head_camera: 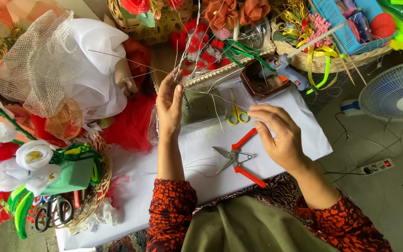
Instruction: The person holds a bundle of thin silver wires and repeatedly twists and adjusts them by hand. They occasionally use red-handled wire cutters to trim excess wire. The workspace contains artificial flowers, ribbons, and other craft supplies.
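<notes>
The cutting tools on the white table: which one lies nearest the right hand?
The orange-handled metal snips, open just beside the right hand; the small yellow-handled scissors lie farther up.

White sheet [164, 186] near body open; red-handled cutters [236, 158], yellow scissors [235, 112], loose wires [197, 165] clutter middle; baskets [332, 58] block far edge.

Thin silvery wires [213, 100] stretch taut between both hands, rising past the left fingertips; red-handled snips [237, 156] lie jaws apart just under the right hand; yellow-handled scissors [235, 112] lie closed between the hands.
</notes>
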